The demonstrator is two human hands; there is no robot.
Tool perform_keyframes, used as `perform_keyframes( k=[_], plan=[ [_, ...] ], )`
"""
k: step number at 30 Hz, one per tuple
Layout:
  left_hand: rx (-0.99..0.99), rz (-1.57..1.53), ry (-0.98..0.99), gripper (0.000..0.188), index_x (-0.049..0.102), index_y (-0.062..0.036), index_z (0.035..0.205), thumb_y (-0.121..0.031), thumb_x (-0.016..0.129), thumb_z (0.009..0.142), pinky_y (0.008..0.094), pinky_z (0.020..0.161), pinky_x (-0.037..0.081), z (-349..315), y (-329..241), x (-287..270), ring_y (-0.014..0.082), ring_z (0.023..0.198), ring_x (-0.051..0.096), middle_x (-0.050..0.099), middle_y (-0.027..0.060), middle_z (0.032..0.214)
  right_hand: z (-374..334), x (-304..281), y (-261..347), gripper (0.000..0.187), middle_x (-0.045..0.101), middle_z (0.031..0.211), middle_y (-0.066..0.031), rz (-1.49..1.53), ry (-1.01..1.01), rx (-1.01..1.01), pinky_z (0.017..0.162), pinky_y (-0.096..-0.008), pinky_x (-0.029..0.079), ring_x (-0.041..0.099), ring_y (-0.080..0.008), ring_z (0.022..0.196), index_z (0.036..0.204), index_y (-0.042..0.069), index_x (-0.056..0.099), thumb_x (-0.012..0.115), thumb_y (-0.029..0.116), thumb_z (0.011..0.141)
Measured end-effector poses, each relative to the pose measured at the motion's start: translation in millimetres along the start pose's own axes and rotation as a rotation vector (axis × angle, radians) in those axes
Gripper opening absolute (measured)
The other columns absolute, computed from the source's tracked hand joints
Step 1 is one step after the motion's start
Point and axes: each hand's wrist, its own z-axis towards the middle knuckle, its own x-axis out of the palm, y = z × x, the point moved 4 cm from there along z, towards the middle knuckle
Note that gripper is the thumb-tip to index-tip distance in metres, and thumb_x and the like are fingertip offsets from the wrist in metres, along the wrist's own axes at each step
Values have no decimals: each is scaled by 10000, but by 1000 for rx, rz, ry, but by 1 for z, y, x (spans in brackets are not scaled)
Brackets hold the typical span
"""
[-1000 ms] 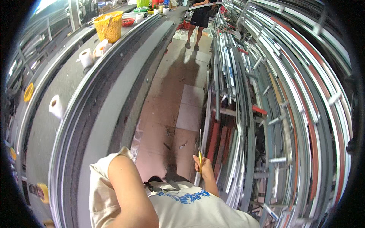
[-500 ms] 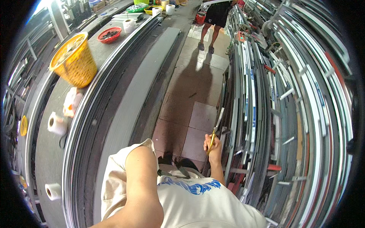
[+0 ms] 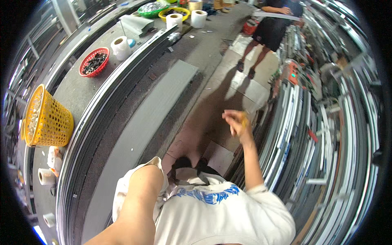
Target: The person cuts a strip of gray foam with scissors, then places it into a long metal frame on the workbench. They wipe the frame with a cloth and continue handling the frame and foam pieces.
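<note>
My right hand point(image 3: 239, 124) is raised over the tiled walkway, palm partly turned and fingers curled. A bit of a yellow-handled tool point(image 3: 245, 120) shows against the palm; most of it is hidden by the hand and blur. My left arm point(image 3: 141, 196) bends down past the lower edge, so my left hand is out of view. A long grey panel point(image 3: 147, 118) lies to my left on dark stacked profiles.
On the left bench stand a yellow basket point(image 3: 53, 122), a red basket point(image 3: 94, 62) of small dark parts and white rolls point(image 3: 121, 48). Metal profiles point(image 3: 281, 139) crowd the right. Ahead, a person point(image 3: 271, 32) holds a pale strip point(image 3: 277, 16).
My right hand has lifted and moved forward with the yellow-handled tool, whose metal end no longer shows. The view has shifted forward, and the person ahead appears nearer.
</note>
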Motion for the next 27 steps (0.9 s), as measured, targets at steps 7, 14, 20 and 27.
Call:
perform_keyframes(
  k=[7, 14, 20, 27],
  plan=[
    [6, 610, 65, 203, 626, -43, 1025, -109, 455, 938, 347, 745, 486, -12, 75, -92, 233, 930, 622, 590, 97, 1065, 268, 28, 7, 409, 704, 941, -96, -481, 502, -328, 753, -305, 538, 685, -163, 890, 1156, -21, 610, 767, 97, 797],
    [765, 2067, 325, 342, 624, -63, 1080, -310, 422, 958, 367, 955, 406, 12, 160, -132, 179, 1108, 568, 623, 82, 1189, 315, 49, -13, 275, 576, 744, -64, -509, 802, -291, 634, -302, 523, 619, -152, 686, 858, 17, 494, 687, -103, 704],
    [1123, 2478, 800, 303, 615, -59, 1122, -240, 456, 939, 363, 974, 409, 4, 252, -194, 190, 1149, 547, 618, 82, 1206, 332, 37, -16, 158, 598, 733, -67, -399, 1099, -159, 618, -282, 502, 620, -158, 666, 815, -14, 549, 543, -155, 745],
    [1267, 2685, 1202, 296, 605, -54, 1172, -159, 496, 917, 359, 997, 413, -14, 343, -277, 202, 1197, 522, 612, 81, 1226, 414, 15, -21, 101, 606, 700, -38, -434, 1310, 88, 553, -229, 421, 562, -89, 617, 808, -24, 590, 651, -102, 791]
  ],
)
